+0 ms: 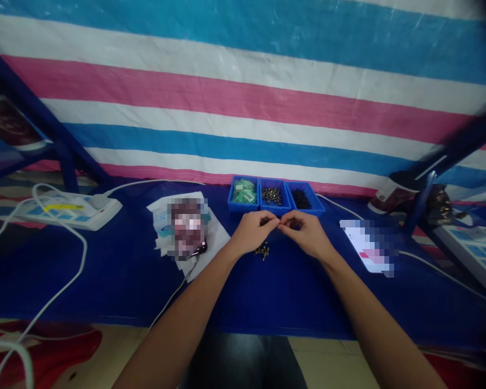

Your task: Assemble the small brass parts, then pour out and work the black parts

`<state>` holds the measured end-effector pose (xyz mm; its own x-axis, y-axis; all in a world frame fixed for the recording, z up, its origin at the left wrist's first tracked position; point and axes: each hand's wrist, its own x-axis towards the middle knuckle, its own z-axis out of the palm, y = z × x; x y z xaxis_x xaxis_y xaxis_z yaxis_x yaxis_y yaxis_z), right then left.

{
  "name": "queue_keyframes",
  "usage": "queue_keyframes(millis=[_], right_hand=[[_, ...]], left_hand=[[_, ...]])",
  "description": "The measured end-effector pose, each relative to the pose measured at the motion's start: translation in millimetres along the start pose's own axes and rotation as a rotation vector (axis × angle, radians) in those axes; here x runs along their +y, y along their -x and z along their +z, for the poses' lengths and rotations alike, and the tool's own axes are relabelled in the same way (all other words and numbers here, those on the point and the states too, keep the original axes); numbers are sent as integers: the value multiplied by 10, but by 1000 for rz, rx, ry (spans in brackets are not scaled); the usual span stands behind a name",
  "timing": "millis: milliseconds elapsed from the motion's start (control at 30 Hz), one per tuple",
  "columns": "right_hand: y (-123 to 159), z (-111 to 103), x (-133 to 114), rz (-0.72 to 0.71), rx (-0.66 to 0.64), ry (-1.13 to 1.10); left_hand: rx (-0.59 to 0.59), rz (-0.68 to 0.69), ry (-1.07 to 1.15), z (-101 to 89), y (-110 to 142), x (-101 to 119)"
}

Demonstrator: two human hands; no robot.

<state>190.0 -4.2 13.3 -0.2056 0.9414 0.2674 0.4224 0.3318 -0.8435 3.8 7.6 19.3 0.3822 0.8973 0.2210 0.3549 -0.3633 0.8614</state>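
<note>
My left hand and my right hand meet fingertip to fingertip above the blue tabletop. Thumbs and forefingers on both sides are pinched together; whatever lies between them is too small to make out. Under my left hand rests a small loose pile of brass-coloured pieces, perhaps screws. Just beyond my hands three blue bins stand side by side. The left bin contains green pieces, the middle one brass-and-dark small parts, the right one small black parts.
A phone lies on white paper at the left; another lit phone is on the right. White power strips with trailing cables sit at both sides. A dark cup lies near the right frame post. Striped sheeting hangs behind.
</note>
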Motion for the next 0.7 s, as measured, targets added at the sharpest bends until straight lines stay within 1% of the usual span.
queue_keyframes(millis=[100, 233, 367, 500, 567, 633, 667, 700], right_hand=[[-2, 1, 2, -28, 30, -29], [1, -1, -10, -21, 70, -49], [10, -5, -52, -46, 56, -2], [26, -11, -111, -70, 35, 53], [34, -8, -130, -80, -4, 111], [34, 7, -124, -65, -69, 147], [29, 17, -108, -44, -72, 136], [21, 28, -84, -15, -41, 105]], left_hand=[[-4, -28, 45, -10, -15, -36], [-13, -41, 133, -9, -26, -59], [-15, -34, 197, -12, -23, -48], [-26, -50, 206, -9, -22, -43], [23, -80, 213, -4, -31, -54], [105, -115, 235, -6, -48, -77], [150, -131, 245, -11, -58, -92], [193, -144, 252, -20, -69, -108]])
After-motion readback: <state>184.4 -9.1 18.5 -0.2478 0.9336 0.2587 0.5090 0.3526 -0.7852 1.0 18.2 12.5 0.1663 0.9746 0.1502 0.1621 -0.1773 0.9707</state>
